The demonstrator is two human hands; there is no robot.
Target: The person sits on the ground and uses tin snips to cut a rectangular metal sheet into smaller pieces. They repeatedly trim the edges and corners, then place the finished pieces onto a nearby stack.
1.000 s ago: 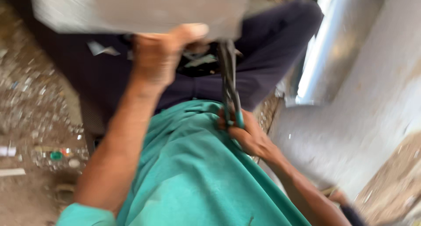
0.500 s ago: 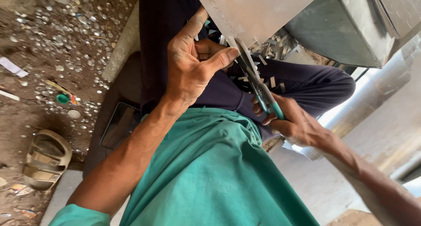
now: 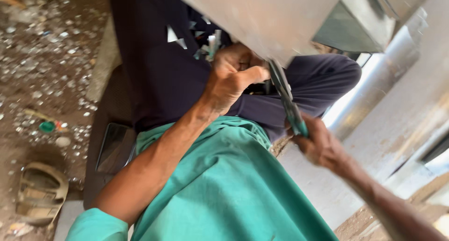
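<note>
The person sits with a flat grey metal sheet (image 3: pixel 262 21) raised over the lap, and both hands are at its lower edge. The left hand (image 3: pixel 231 79) is curled closed at that edge, thumb pointing towards the blades; its fingers seem to pinch the sheet, though the underside of the grip is hidden. The right hand (image 3: pixel 320 145) is closed around the green handles of a pair of tin snips (image 3: pixel 286 100), whose dark blades run up to the sheet's edge just beside the left thumb.

As for how far the cutting has come, I judge it to be under way rather than finished: the blades meet the sheet at its edge, and the broad panel above looks whole (the cut line itself is blurred and mostly hidden behind the left hand, so its length cannot be told). No freed piece shows in either hand. Most of the sheet appears to remain uncut.

Below are the person's green shirt (image 3: pixel 224 189) and dark trousers (image 3: pixel 163 68). A worn sandal (image 3: pixel 39 194) lies on the dirt floor (image 3: pixel 42 58), which is strewn with small bright metal scraps, offcuts as likely as not.
</note>
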